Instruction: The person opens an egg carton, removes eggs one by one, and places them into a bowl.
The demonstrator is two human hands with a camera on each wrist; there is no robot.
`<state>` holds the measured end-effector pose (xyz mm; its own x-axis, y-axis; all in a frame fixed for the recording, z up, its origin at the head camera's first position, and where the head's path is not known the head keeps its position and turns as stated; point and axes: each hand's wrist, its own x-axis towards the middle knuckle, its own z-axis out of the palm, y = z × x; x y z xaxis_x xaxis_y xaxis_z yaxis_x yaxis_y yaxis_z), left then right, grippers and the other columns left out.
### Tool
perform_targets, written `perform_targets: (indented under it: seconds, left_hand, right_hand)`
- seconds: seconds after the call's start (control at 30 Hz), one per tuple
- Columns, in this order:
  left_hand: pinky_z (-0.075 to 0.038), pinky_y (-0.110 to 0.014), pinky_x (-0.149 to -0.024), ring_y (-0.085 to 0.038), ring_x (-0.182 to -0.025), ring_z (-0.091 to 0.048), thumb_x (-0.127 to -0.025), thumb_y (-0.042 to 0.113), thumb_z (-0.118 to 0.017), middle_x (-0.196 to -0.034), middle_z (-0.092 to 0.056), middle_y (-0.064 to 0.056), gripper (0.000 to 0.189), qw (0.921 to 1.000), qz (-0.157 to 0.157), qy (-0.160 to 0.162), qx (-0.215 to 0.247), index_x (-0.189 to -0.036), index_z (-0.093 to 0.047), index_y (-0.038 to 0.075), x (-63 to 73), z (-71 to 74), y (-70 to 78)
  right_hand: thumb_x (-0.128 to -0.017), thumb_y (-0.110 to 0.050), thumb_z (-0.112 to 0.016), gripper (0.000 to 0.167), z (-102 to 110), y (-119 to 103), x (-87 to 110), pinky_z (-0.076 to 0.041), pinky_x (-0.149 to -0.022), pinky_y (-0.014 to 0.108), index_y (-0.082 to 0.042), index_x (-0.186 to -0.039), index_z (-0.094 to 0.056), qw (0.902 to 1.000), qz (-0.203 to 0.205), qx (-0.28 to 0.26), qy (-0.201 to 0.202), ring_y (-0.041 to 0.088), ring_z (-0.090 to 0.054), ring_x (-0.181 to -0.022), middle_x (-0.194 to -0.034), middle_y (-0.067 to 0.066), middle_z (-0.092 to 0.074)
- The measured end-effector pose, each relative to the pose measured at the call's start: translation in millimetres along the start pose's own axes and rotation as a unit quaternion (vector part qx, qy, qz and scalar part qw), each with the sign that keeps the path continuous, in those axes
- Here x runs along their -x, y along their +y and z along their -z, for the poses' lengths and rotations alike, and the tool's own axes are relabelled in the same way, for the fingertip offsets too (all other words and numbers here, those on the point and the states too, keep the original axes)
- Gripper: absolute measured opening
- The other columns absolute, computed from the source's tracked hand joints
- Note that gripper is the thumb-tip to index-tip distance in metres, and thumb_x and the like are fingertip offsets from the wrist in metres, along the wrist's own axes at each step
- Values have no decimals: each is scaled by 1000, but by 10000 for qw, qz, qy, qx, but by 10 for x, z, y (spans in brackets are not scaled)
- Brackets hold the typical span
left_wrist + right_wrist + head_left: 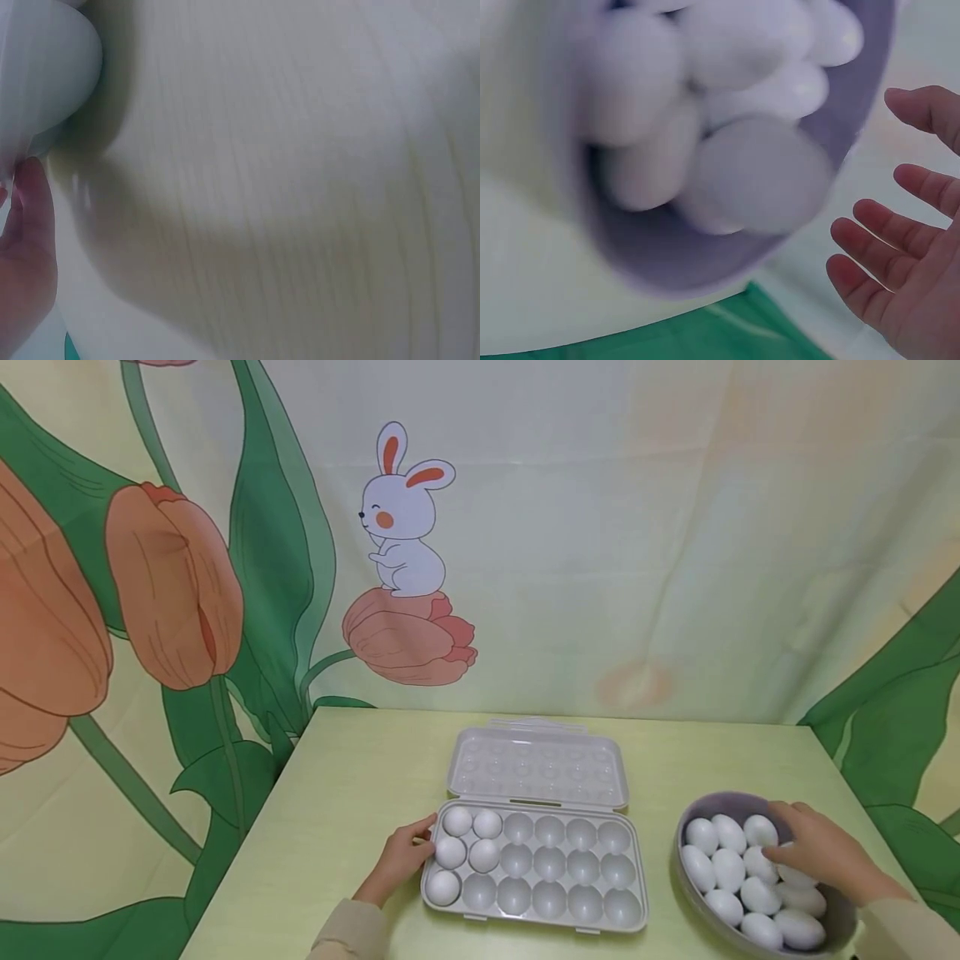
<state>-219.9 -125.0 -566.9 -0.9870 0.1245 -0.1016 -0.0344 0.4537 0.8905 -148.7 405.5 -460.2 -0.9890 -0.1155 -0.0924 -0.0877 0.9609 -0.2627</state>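
Note:
A pale plastic egg box lies with its lid folded back. Several white eggs fill its left column and part of the second one. My left hand grips the box's left edge between thumb and fingers; in the left wrist view only part of that hand shows at the box's side. To the right stands a grey-purple bowl of white eggs. Over the bowl's right side is my right hand. Its fingers are spread in the right wrist view, holding nothing, beside an egg.
Both containers stand on a light wood-grain table. Behind it hangs a cloth backdrop printed with tulips and a rabbit. The bowl sits near the table's right front side.

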Motion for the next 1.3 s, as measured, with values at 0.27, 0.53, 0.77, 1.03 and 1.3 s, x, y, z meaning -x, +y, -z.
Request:
perform_targets:
  seconds: [0.27,0.53,0.77,1.03,1.3]
  left_hand:
    - [-44,-21,-52,-11,-66,-51,-72,-3,-51,-88,-54,-14,54,10000,-33,27,36,-125,-48,0,23,-1,21]
    - [-45,-22,-53,-11,-67,-52,-72,-3,-52,-88,-55,-13,53,10000,-13,43,51,-125,-48,0,18,-3,22]
    - [-45,-22,-53,-11,-66,-51,-72,-3,-52,-88,-55,-12,53,10000,-31,63,70,-124,-49,0,20,2,23]
    - [-45,-23,-53,-12,-68,-52,-72,-3,-52,-88,-55,-13,53,9999,-7,63,86,-125,-49,1,13,5,21]
    - [-45,-22,-53,-11,-67,-51,-72,-3,-52,-88,-55,-12,53,10000,54,39,51,-125,-48,1,-14,0,-14]
  right_hand:
    - [-72,-30,-67,58,93,-511,-186,-45,-72,50,1,-118,-50,9986,462,52,240,42,-50,-99,-113,25,-50]
    - [-74,-25,-66,51,-3,-1065,-380,-48,-69,41,-4,-118,-52,9926,1156,138,346,30,-55,-93,-113,16,-53]
    - [-74,-24,-65,46,-187,-1510,-540,-47,-78,42,-5,-115,-54,9804,1889,178,527,30,-54,-99,-111,12,-55]
    - [-71,-23,-66,44,-496,-1923,-697,-47,-77,39,-8,-112,-56,9673,2514,26,335,26,-55,-97,-107,8,-56]
    - [-72,-24,-61,46,-845,-2218,-808,-47,-80,36,-11,-115,-54,9662,2562,-294,-5,22,-55,-99,-112,5,-54]
